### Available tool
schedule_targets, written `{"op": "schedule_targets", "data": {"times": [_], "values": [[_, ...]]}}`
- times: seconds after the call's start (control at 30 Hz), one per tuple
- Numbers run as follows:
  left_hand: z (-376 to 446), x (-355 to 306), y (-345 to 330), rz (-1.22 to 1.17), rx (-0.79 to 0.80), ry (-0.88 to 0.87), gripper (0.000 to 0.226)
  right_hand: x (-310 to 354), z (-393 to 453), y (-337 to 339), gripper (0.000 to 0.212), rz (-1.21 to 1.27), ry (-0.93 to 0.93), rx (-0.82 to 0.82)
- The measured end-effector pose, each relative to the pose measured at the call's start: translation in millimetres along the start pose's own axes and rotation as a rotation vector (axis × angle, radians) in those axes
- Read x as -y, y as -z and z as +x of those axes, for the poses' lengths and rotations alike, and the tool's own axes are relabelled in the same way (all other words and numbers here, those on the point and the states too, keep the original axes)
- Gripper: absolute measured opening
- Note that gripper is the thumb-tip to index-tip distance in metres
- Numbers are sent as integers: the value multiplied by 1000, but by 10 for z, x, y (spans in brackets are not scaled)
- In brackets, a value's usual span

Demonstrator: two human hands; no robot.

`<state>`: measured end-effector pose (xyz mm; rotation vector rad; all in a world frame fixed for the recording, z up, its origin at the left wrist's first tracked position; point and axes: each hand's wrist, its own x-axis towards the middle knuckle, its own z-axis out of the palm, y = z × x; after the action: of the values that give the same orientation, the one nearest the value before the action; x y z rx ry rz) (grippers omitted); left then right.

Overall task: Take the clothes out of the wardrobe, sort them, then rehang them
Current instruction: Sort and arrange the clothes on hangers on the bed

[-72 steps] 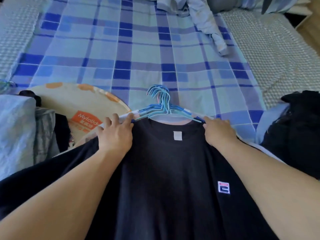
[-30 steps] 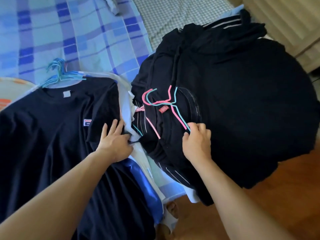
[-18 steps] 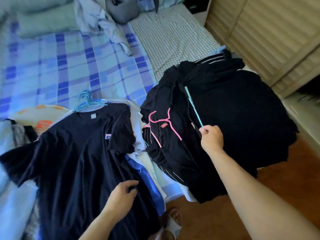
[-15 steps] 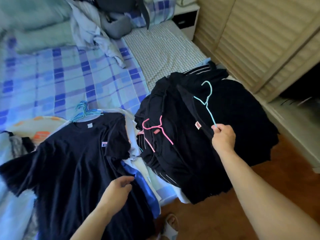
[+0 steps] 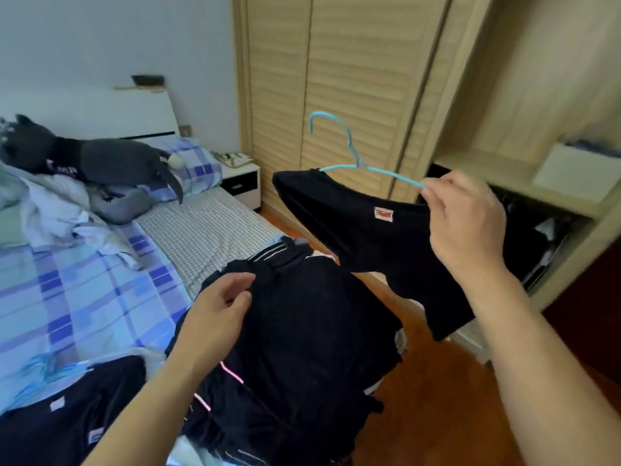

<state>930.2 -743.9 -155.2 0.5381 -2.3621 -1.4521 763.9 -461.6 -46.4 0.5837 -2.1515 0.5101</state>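
Bedroom wardrobe [image 5: 353,79] behind, right hand [image 5: 467,227] pinching hanger [image 5: 349,156] above shirt [image 5: 386,247]

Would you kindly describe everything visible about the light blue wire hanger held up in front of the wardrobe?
The light blue wire hanger is thin, apparently coated wire with an open hook at the top curving left above a twisted neck. It is raised in the air, tilted, before the slatted wooden wardrobe door. The right hand pinches the end of its right shoulder arm. A black T-shirt with a small red neck label hangs from it, hiding its lower part.
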Motion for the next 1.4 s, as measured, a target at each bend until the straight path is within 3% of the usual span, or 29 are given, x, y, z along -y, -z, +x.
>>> {"op": "schedule_targets", "data": {"times": [0.07, 0.17, 0.33, 0.53, 0.73, 0.83, 0.9, 1.03, 1.1, 1.2, 1.3, 1.4], "values": [[3, -381, 74, -8, -98, -170, 32, 143, 178, 399, 19, 22, 106, -40], [-85, -850, 281, 66, -380, -455, 41, 417, 378, 828, 19, 121, 194, -62], [-504, -1268, 869, 334, -757, -706, 38, 963, 531, 1244, 17, 375, 279, -103], [-1071, -1125, 1673, 591, -1018, -627, 29, 1665, 304, 923, 13, 655, 277, -25], [-1765, 147, 1984, 781, -897, -98, 32, 2564, -705, -239, 10, 795, 285, 451], [-2251, 652, 2062, 801, -948, -20, 29, 2908, -1254, -428, 9, 938, 308, 625], [-2480, 774, 2192, 837, -1057, -50, 30, 3133, -1332, -407, 10, 1024, 355, 647], [-2547, 705, 2626, 901, -1214, -112, 27, 3697, -971, -327, 14, 1083, 493, 516], [-2391, 732, 2943, 903, -1222, -96, 24, 4078, -786, -512, 15, 1106, 485, 517], [-1964, 1134, 3429, 845, -1118, 81, 21, 4715, -737, -1221, 12, 1039, 400, 714], [-1386, 2292, 3774, 806, -832, 351, 21, 5272, -1180, -2487, 27, 723, 352, 993], [-879, 3985, 3779, 791, -484, 534, 20, 5545, -2117, -3892, 31, 519, 284, 1149]]}}
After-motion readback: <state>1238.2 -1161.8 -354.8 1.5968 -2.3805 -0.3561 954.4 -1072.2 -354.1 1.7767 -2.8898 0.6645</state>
